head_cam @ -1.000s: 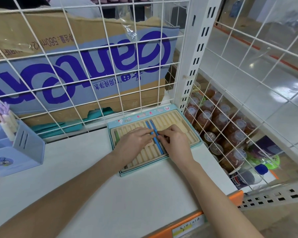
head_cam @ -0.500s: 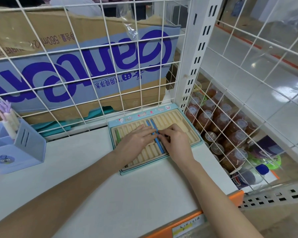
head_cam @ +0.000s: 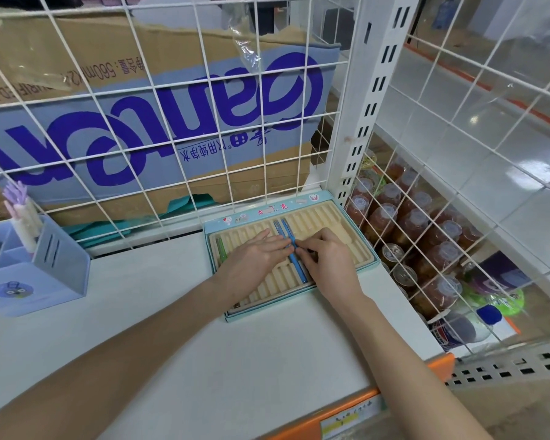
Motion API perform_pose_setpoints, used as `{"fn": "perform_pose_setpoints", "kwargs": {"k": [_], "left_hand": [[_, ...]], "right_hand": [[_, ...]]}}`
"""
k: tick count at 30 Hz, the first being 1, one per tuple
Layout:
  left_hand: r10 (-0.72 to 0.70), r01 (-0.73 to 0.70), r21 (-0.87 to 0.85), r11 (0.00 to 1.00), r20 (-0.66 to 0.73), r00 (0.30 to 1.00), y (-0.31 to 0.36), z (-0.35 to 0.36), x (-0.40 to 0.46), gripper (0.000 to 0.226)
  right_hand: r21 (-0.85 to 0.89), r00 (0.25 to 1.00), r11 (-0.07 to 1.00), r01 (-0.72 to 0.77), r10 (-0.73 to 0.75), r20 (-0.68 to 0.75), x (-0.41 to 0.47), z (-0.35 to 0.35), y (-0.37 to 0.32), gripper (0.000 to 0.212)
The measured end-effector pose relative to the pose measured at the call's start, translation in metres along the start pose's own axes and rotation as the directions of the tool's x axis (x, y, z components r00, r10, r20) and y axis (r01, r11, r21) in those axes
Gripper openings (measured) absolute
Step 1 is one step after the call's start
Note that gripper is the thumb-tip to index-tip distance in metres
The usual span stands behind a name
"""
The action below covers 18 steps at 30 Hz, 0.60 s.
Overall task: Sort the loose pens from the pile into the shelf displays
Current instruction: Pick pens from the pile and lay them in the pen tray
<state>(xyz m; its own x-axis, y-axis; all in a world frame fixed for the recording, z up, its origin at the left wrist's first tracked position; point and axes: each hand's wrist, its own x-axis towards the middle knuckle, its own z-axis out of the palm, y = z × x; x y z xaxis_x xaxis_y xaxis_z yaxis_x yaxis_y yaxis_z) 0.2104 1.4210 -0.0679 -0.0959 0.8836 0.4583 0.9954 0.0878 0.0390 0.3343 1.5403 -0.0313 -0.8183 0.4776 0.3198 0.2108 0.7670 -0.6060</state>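
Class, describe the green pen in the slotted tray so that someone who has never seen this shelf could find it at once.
Start at the white shelf and find the pale blue-rimmed pen tray by the upright post. The green pen lies in the slot nearest the tray's left edge, left of the left hand. It is the only green one; the two blue pens lie mid-tray.

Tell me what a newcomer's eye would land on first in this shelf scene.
First, the two hands meeting over the slotted pen tray at the shelf's back right: the left hand lies flat on the slots while the right hand works at two blue pens between them. Behind the wire grid looms a big cardboard box with upside-down purple lettering. A lone green pen lies in the tray's leftmost slot.
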Motion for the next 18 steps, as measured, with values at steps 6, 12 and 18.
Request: {"fn": "perform_pose_setpoints", "kwargs": {"k": [6, 12, 18], "left_hand": [[-0.006, 0.006, 0.001, 1.000, 0.044, 0.999, 0.002, -0.007, 0.003, 0.051], [-0.033, 0.040, -0.107, 0.993, 0.062, 0.998, 0.006, -0.024, 0.009, 0.027], [-0.214, 0.249, -0.212, 0.945, 0.176, 0.961, 0.013, -0.047, 0.003, 0.038]], "right_hand": [[-0.041, 0.998, 0.999, 0.025, -0.023, 0.051, 0.002, -0.001, -0.003, 0.015], [-0.050, 0.997, 0.999, 0.009, -0.005, 0.076, 0.001, -0.002, -0.003, 0.018], [-0.106, 0.998, 0.994, 0.008, -0.002, 0.057, -0.004, 0.000, -0.006, 0.017]]}}
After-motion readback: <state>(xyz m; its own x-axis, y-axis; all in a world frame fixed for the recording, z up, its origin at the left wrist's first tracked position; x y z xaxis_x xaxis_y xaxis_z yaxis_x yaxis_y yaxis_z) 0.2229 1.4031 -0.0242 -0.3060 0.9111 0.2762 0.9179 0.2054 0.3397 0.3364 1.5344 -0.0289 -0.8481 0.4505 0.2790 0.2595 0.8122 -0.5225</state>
